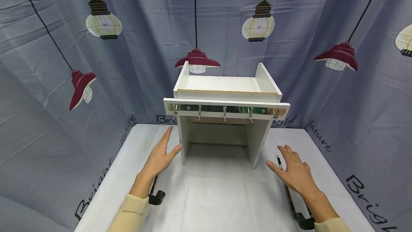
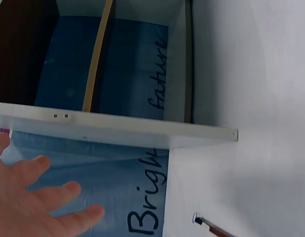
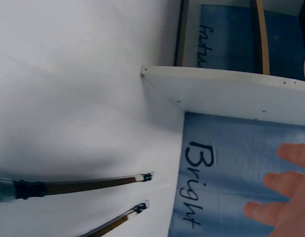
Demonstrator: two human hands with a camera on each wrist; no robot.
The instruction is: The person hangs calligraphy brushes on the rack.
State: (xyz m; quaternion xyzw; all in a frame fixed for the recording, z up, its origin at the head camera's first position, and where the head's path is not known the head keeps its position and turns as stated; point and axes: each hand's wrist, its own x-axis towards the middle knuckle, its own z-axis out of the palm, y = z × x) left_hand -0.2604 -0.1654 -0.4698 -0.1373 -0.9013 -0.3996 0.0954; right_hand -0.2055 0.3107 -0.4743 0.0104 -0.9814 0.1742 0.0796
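A white wooden shelf unit (image 1: 225,97) stands upright on the table, with a row of metal hooks (image 1: 225,114) along its front rail. My left hand (image 1: 159,158) is held beside its left panel, fingers straight and thumb apart, gripping nothing. In the left wrist view the fingers of the left hand (image 2: 36,197) spread near the side panel (image 2: 123,129). On the other side my right hand (image 1: 294,173) hovers right of the unit, fingers extended, holding nothing. Below it lie thin dark sticks (image 3: 93,184) with small loops at their tips, two of them showing in the right wrist view.
A white cloth covers the table (image 1: 219,196). Blue-grey curtains (image 1: 145,63) printed with lamps and lettering hang around the back and sides. Another thin dark stick (image 2: 219,231) lies on the left side. Small black devices (image 1: 157,198) sit at the wrists.
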